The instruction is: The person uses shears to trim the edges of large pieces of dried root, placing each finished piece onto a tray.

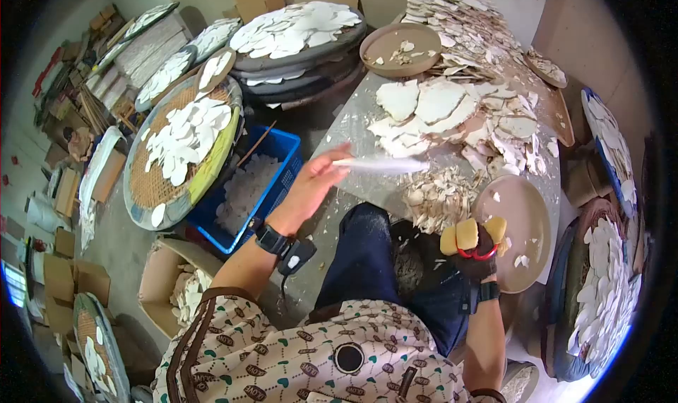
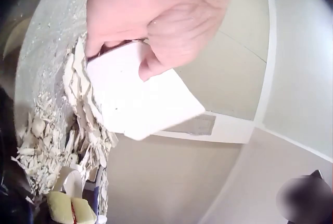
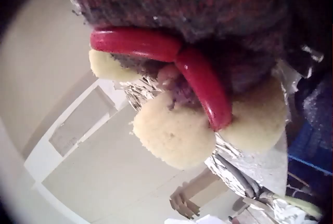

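White piece [image 1: 385, 165]: where is it?
Above the grey table [image 1: 345, 136], pinched between thumb and fingers of the left hand [image 1: 309, 187].
And the right hand [image 1: 479, 256]?
Gloved, curled round red handles [image 3: 135, 43]; how tightly, I can't tell.
What's in the way?
A chip heap [image 1: 436, 197] between the hands, broken slabs [image 1: 438, 106] behind it, a round tray [image 1: 524, 216] just beside the glove.
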`<action>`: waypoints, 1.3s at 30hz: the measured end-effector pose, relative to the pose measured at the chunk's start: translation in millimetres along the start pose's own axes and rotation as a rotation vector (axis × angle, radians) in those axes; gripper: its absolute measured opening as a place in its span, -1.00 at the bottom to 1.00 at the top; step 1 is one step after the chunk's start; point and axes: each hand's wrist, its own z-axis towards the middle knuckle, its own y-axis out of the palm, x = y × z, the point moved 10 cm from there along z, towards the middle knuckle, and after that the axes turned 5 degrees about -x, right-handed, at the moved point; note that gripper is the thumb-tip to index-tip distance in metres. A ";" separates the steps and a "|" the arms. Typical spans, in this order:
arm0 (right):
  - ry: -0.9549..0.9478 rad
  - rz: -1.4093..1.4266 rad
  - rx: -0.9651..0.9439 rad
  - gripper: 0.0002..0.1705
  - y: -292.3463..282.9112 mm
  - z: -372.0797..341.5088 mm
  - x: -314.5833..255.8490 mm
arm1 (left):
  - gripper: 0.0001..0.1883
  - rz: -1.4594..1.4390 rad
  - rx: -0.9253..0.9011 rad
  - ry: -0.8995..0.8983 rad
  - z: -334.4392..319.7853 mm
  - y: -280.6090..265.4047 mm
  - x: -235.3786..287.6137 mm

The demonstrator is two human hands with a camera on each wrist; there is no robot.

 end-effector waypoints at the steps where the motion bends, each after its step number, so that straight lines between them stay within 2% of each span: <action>1: 0.030 0.051 -0.013 -0.86 5.3 -1.8 4.9 | -0.76 0.147 0.003 0.088 -2.2 -5.3 9.7; 2: 0.061 0.096 -0.020 -0.87 8.7 -6.6 10.3 | -0.77 0.305 0.035 0.012 -5.0 -14.6 7.6; 3: 0.093 0.130 -0.035 -0.89 13.9 -12.6 14.8 | -0.80 0.446 -0.005 0.071 -8.3 -10.1 18.9; 5: 0.168 0.294 -0.083 -0.90 25.3 -24.0 27.7 | -0.79 0.385 -0.028 0.026 -14.3 -9.0 17.1; 6: 0.252 0.520 -0.106 -0.91 35.4 -31.4 38.0 | -0.73 0.332 -0.088 0.005 -17.7 -5.5 14.7; 7: 0.433 0.972 -0.084 -0.90 53.5 -38.1 44.2 | -0.71 0.190 -0.104 -0.048 -21.8 -2.9 11.3; 8: 0.558 0.802 0.050 -0.79 49.8 -50.9 49.7 | -0.68 0.050 -0.120 -0.099 -25.3 2.3 9.2; 9: 0.558 0.744 0.036 -0.78 49.5 -57.3 53.5 | -0.65 -0.089 -0.138 -0.145 -26.6 6.1 4.8; 11: 0.551 0.628 0.005 -0.75 48.9 -66.5 62.4 | -0.58 -0.066 -0.209 -0.166 -26.8 10.5 -2.1; 12: 0.456 0.359 -0.019 -0.71 45.1 -62.0 50.8 | -0.57 -0.062 -0.210 -0.194 -26.7 12.1 -4.2; 13: 0.482 0.377 -0.014 -0.70 48.3 -63.1 48.2 | -0.55 -0.058 -0.208 -0.220 -26.2 13.8 -6.3; 16: 0.519 0.371 -0.026 -0.69 53.8 -66.4 34.5 | -0.42 0.143 -0.100 0.006 -19.3 17.8 10.5; 19: 0.448 0.390 -0.137 -0.71 63.0 -65.3 38.4 | -0.33 0.079 -0.100 -0.271 -19.6 16.2 -13.2; 20: 0.407 0.271 -0.187 -0.70 64.2 -65.6 35.0 | -0.43 0.098 -0.104 -0.287 -17.0 15.6 -22.4; 21: 0.432 0.377 -0.116 -0.71 68.9 -73.2 40.3 | -0.46 0.104 -0.127 -0.346 -16.1 17.5 -33.3; 22: 0.417 0.428 -0.142 -0.72 78.4 -72.4 33.9 | -0.49 0.111 -0.150 -0.405 -15.0 19.3 -43.5; 24: 0.281 0.752 -0.334 -0.74 110.4 -58.2 -1.7 | -0.56 0.101 -0.195 -0.480 -10.6 28.5 -57.9; 26: 0.270 0.877 -0.469 -0.73 125.0 -54.4 -0.1 | -0.62 0.067 -0.240 -0.522 -7.5 42.2 -66.5; 28: 0.301 0.858 -0.482 -0.70 128.2 -51.9 3.0 | -0.64 0.086 -0.296 -0.559 -3.6 55.4 -72.9; 30: 0.396 0.718 -0.362 -0.71 119.0 -53.0 6.1 | -0.65 0.085 -0.354 -0.599 0.3 66.8 -79.0; 34: 0.452 0.761 -0.372 -0.71 113.2 -49.3 7.3 | -0.65 0.011 -0.459 -0.685 5.2 79.7 -95.5; 37: 0.342 0.906 -0.425 -0.73 111.8 -44.3 -1.1 | -0.65 0.009 -0.513 -0.727 10.9 82.8 -101.9; 39: 0.286 0.792 -0.417 -0.75 104.8 -40.8 -8.5 | -0.66 0.028 -0.558 -0.764 13.3 82.1 -105.1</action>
